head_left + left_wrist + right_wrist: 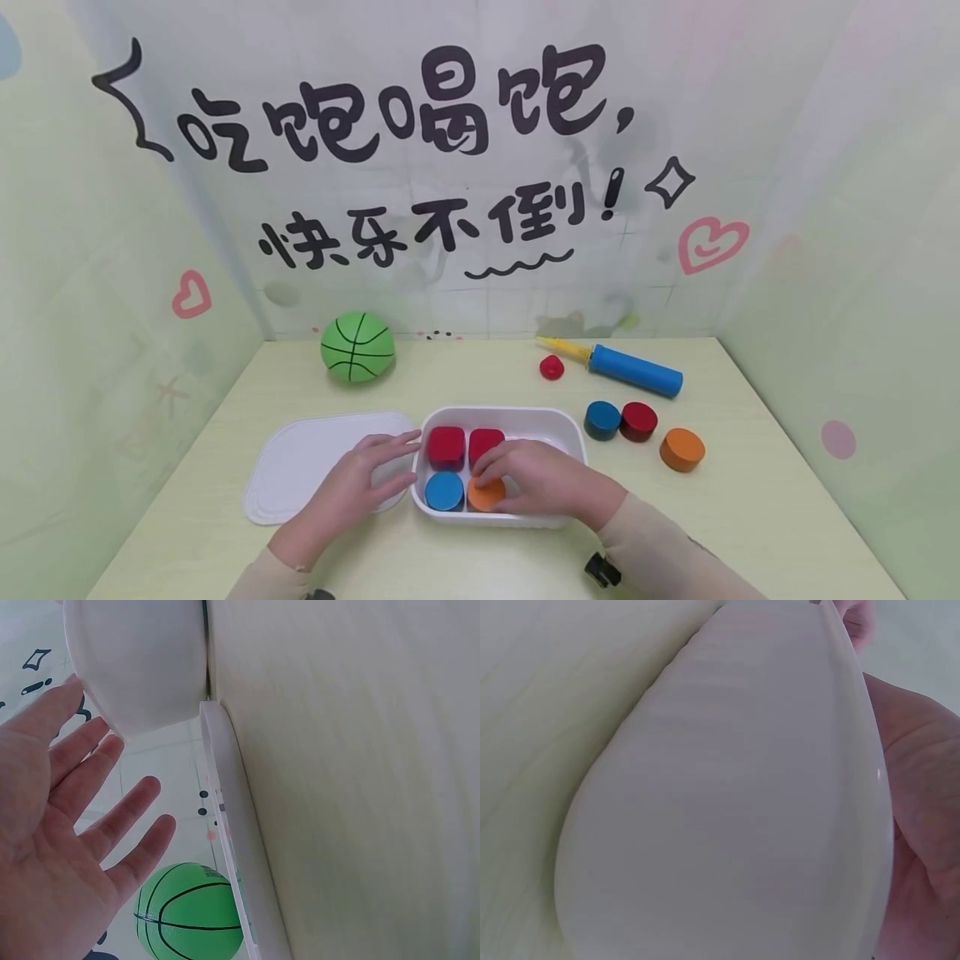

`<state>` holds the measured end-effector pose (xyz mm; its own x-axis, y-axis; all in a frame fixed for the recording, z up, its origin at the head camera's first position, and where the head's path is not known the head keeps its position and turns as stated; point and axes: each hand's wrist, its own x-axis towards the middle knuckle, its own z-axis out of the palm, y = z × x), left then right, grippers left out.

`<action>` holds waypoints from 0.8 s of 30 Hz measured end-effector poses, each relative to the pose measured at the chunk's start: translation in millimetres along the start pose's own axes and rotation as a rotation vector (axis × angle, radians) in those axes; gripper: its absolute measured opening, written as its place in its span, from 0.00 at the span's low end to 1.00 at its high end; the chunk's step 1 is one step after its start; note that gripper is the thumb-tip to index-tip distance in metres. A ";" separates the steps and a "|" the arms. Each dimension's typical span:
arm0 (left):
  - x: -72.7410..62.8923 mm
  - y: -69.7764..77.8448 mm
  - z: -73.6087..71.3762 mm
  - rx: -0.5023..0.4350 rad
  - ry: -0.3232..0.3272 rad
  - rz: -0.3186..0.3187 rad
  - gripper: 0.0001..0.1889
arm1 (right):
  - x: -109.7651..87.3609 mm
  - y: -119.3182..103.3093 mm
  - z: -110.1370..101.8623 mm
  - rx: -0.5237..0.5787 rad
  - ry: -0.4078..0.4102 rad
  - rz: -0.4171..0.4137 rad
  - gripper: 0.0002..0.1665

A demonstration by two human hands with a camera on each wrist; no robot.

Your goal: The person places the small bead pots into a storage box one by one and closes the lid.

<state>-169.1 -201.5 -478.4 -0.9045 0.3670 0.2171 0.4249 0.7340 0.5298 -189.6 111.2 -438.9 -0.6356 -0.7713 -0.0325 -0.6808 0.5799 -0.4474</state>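
A white plastic box (551,425) holds two red squarish blocks (446,448) along its far side and a round blue block (445,492) at its near left corner. Inside it, my right hand (542,477) pinches a round orange block (486,498) beside the blue one. From the right wrist camera, the box wall (720,780) hides most of that hand's fingers. My left hand (356,479) is at the box's left end, fingers extended and spread, fingertips right at the rim. Under the left hand lies a flat white lid (292,462).
Right of the box stand a blue round block (602,420), a dark red one (639,422) and an orange one (682,450). Farther back lie a blue hand pump (636,370) with a yellow nozzle and a small red piece (552,367). A green ball (357,347) sits back left, near the wall.
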 end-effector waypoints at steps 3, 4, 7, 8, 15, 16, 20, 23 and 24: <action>0.5 0.8 -0.3 0.000 -0.004 -0.002 0.24 | 0.8 0.3 0.6 -0.005 -0.004 -0.007 0.25; 0.5 1.0 -0.4 0.000 -0.005 -0.004 0.24 | 1.1 0.5 0.9 -0.008 -0.005 -0.011 0.25; 0.4 1.2 -0.4 0.000 -0.007 -0.008 0.25 | 1.7 0.5 1.3 -0.020 -0.009 -0.019 0.26; 0.4 1.2 -0.4 -0.001 -0.006 -0.009 0.25 | 2.0 0.3 1.2 -0.022 -0.010 -0.020 0.26; 0.0 2.9 -1.7 -0.010 -0.007 -0.015 0.25 | 1.0 -0.9 -1.1 0.014 -0.016 0.004 0.27; 0.0 3.0 -1.7 -0.012 -0.008 -0.018 0.25 | 0.0 -0.8 -1.8 0.034 -0.014 0.014 0.28; 0.3 2.8 -1.5 -0.012 -0.009 -0.013 0.24 | -7.4 1.9 -5.0 0.090 0.012 0.050 0.29; 0.3 2.0 -0.8 -0.011 -0.007 -0.006 0.24 | -16.2 5.6 -8.2 0.101 0.032 0.073 0.28; 0.3 1.9 -0.7 -0.012 -0.007 -0.005 0.24 | -19.7 7.0 -9.3 0.097 0.038 0.081 0.27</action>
<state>-168.7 -200.4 -476.8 -0.9065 0.3670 0.2089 0.4198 0.7291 0.5406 -185.2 132.9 -433.0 -0.7014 -0.7117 -0.0390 -0.5895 0.6101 -0.5295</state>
